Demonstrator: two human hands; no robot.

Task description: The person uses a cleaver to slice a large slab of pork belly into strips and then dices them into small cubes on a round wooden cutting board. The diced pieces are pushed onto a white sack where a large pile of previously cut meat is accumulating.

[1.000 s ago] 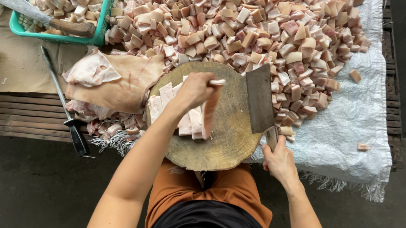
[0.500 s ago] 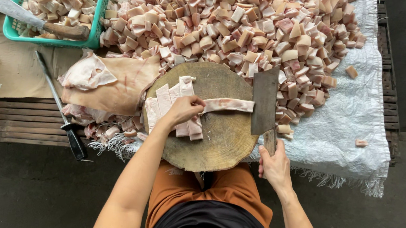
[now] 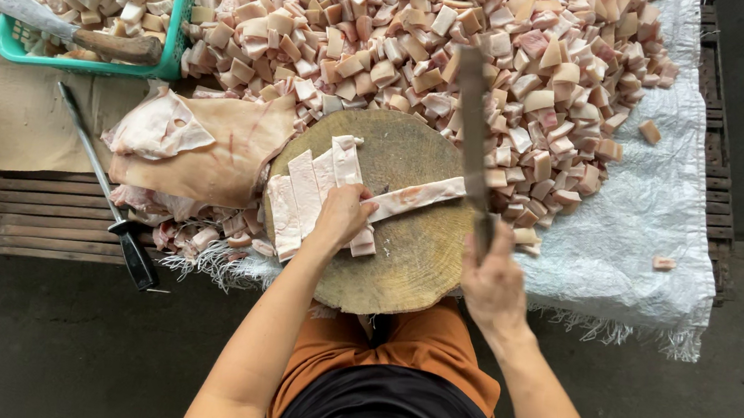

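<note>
Single view only, head-mounted, pointing almost straight down over the round wooden chopping block [image 3: 388,229], which sits just left of frame centre. Range is close: forearms enter from the bottom edge, the wearer's lap is directly below the block. Beyond the block, the top of frame cuts off the heap of cut pieces [image 3: 462,53]. Left of the block, frame clips the green basket [image 3: 174,32]. No second view, so no overlap.

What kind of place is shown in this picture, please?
Probably a meat-cutting stall or workshop: a round wooden chopping block, a cleaver, and a big heap of cut pork pieces on a white woven sheet.
</note>
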